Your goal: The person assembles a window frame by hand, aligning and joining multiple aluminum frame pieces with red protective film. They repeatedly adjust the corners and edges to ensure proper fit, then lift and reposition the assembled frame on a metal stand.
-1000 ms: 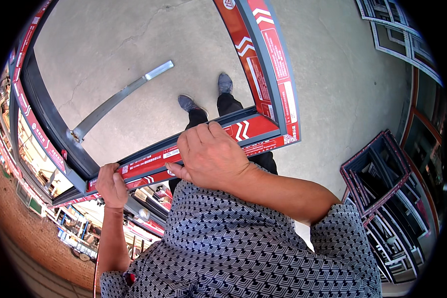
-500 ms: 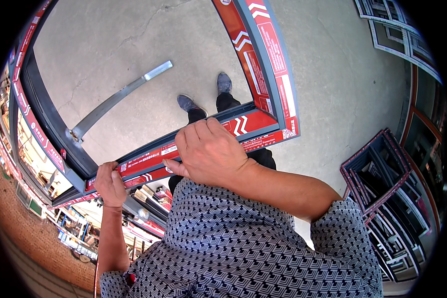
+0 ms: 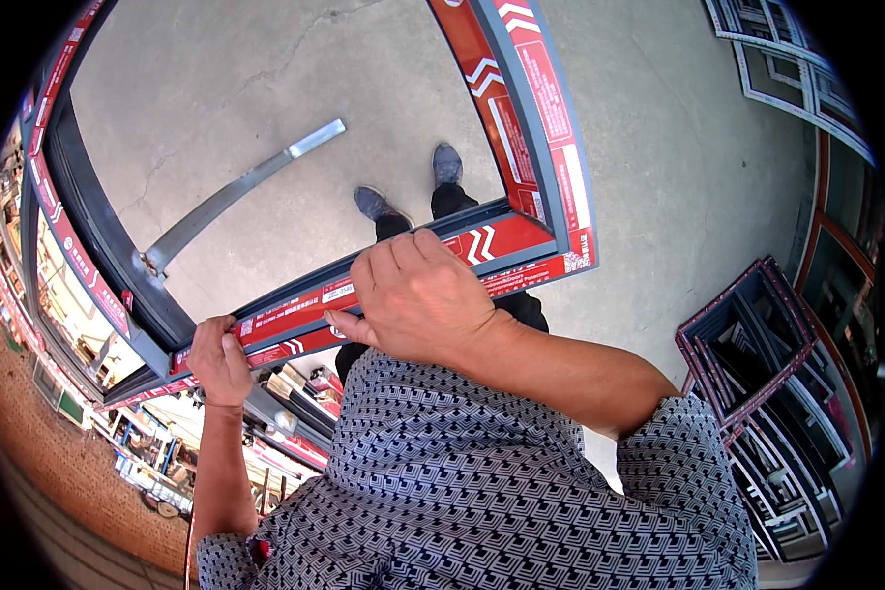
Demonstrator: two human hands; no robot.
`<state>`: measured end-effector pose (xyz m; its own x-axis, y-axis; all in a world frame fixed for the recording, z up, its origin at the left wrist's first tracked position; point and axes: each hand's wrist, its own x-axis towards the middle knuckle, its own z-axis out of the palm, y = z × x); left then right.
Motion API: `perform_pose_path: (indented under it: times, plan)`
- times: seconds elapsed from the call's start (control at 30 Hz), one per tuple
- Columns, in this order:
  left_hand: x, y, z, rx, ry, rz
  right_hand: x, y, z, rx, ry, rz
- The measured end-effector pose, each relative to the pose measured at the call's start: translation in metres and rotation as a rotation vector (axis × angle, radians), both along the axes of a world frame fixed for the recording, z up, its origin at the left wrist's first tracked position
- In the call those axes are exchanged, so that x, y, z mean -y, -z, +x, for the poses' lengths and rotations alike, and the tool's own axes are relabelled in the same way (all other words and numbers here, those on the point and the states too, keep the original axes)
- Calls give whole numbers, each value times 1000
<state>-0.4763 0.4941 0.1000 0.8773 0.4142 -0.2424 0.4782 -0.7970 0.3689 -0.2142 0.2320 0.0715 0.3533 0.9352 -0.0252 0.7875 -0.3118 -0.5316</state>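
Note:
A large dark grey window frame (image 3: 513, 234), covered in red and white protective film, spans the upper left in front of me. My right hand (image 3: 418, 295) is wrapped over the middle of its near bar, fingers over the far edge and thumb on my side. At the left end of that same bar, close to the corner, my left hand (image 3: 218, 364) grips with its fingers over the top. The fingertips of both hands are partly hidden behind the bar. Through the frame's opening shows a metal strip (image 3: 236, 192), one end meeting the frame's left side.
My shoes (image 3: 374, 204) stand on the concrete floor (image 3: 649, 187) beyond the near bar. Stacked frames (image 3: 747, 344) lean at the right, with more white frames (image 3: 787, 69) at the upper right. Shelves of materials (image 3: 157, 442) and a brick-coloured surface (image 3: 79, 472) lie to the left.
The window frame and both hands have shifted very slightly to the right in the picture. Both hands keep their hold on the near bar.

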Motion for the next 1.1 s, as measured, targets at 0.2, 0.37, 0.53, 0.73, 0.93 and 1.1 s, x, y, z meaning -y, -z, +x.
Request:
perform_pose_path:
  times: [0.2, 0.37, 0.53, 0.73, 0.93, 1.1]
  plan:
    - [4, -4, 3, -41, -36, 1, 1, -1, 1, -40, 6, 20]
    - [4, -1, 2, -4, -24, 8, 3, 5, -2, -4, 31, 97]
    - [7, 1, 2, 22, -36, 20, 1, 4, -1, -53, -1, 57]
    - [8, 3, -1, 33, -63, 25, 0, -1, 6, -56, -71, -12]
    - [11, 2, 4, 51, -94, 50, -5, -4, 17, -33, -78, 23]
    - [0, -3, -2, -81, -272, -106, -2, -16, 11, 14, -60, 44]
